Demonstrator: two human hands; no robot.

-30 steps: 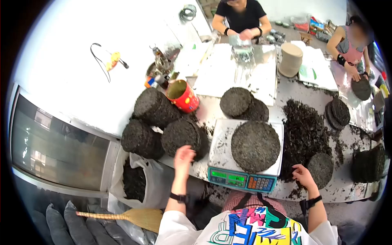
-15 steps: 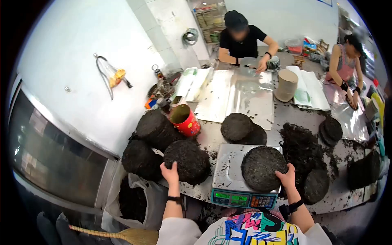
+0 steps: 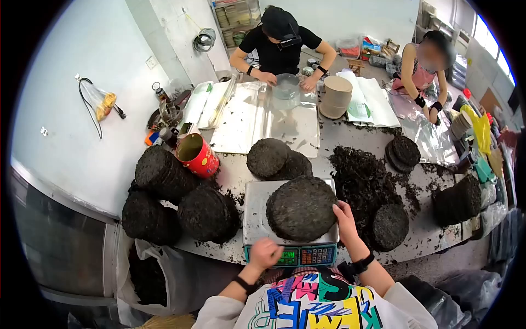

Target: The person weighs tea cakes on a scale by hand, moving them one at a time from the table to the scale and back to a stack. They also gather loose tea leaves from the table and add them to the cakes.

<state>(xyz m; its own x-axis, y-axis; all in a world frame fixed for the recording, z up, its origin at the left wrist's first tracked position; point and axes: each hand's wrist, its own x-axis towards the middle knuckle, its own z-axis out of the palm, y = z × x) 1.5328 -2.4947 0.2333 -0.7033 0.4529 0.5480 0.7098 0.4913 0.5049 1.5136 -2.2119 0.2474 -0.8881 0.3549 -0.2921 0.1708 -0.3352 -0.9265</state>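
A dark, round pressed cake (image 3: 302, 208) is held over the white pan of a digital scale (image 3: 255, 215), covering much of it. My right hand (image 3: 347, 223) grips the cake's right edge, thumb on top. My left hand (image 3: 266, 254) hovers at the scale's front edge, fingers curled in with nothing showing in them, beside the green-lit display (image 3: 289, 256). Left of the scale stands a stack of similar dark cakes (image 3: 207, 215). Two more cakes (image 3: 268, 157) lie overlapping just behind the scale.
Loose dark shreds (image 3: 364, 178) are heaped right of the scale, with a single cake (image 3: 390, 226) in front. A red tin (image 3: 205, 160) stands at left behind the stacks. One co-worker (image 3: 282, 49) sits opposite; another (image 3: 422, 71) works at far right. An open sack (image 3: 181, 274) stands below the table.
My left hand has left the cake stack and moved right to the scale's front. The cake in my right hand now looks larger and raised. My view has shifted right.
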